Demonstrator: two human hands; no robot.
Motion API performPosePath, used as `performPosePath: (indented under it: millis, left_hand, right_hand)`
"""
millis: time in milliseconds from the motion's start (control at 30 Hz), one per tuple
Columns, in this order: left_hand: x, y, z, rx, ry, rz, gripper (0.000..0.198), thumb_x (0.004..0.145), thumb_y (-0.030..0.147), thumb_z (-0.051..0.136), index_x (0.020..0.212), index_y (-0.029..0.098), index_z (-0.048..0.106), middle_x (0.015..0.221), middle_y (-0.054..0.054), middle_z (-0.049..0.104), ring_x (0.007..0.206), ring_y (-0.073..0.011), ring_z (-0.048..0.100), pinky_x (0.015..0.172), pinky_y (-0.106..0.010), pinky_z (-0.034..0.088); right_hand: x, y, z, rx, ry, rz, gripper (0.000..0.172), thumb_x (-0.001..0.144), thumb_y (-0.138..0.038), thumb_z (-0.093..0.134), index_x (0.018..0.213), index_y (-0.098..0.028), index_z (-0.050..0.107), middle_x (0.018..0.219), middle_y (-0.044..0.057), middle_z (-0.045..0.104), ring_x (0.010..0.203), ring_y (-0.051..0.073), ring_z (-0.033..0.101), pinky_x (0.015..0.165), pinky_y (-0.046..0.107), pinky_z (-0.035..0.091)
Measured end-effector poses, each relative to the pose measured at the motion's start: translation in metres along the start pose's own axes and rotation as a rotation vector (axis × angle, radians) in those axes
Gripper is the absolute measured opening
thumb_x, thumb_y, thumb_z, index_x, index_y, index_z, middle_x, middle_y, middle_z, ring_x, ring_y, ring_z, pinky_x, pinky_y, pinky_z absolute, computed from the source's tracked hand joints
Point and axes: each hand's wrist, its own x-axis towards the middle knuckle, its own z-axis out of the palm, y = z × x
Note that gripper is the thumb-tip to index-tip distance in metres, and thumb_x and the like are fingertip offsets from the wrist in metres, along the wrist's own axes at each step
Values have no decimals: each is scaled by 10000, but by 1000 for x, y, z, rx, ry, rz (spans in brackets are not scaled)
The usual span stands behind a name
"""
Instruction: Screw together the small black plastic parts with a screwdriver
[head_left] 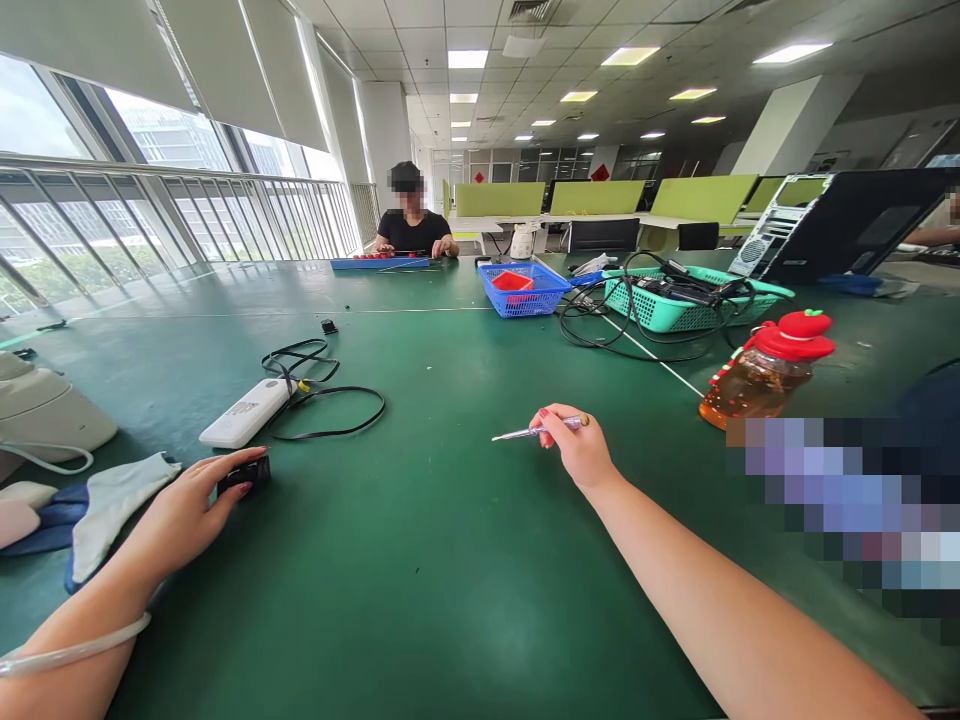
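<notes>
At the lower left of the frame the left hand [184, 515] rested on the table [450, 560], its grip closed around a small black part [244, 472] pressed to the green surface. Right of centre the right hand [581, 450] held a thin screwdriver [536, 431] in a narrow fingertip grip, tip pointing left and raised off the table. Tool and part were well apart, so the work on the part looked not yet begun. Bare table lay between the hands; a white power strip [244, 412] and its black cable [330, 400] sat just above the part, and a bottle [765, 375] lay at the right.
</notes>
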Motion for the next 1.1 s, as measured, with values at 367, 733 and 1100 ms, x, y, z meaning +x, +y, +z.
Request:
performPosePath:
  millis: [367, 733, 1100]
  left_hand:
    - [-2, 3, -3, 93, 16, -48, 551, 835, 564, 453, 1299, 284, 551, 1122, -21, 688, 993, -242, 634, 872, -355, 500]
    - [-7, 68, -11, -35, 205, 244, 413, 880, 588, 489, 1194, 339, 588, 1163, 37, 685, 1102, -242, 585, 1011, -430, 436]
    - [62, 244, 46, -88, -45, 628, 463, 895, 338, 582, 1346, 274, 498, 1010, -57, 721, 1011, -258, 636, 1005, -451, 395]
  right_hand:
    - [0, 0, 1, 27, -5, 24, 328, 805, -463, 576, 632, -196, 656, 503, -13, 513, 522, 135, 493, 529, 272, 389]
    - [-1, -3, 4, -15, -26, -27, 393, 833, -527, 539, 649, -197, 645, 504, -12, 509, 518, 139, 496, 534, 273, 398]
    - [-6, -12, 1, -355, -122, -235, 467, 935, -509, 411, 628, -211, 598, 498, -12, 511, 531, 141, 499, 562, 271, 390]
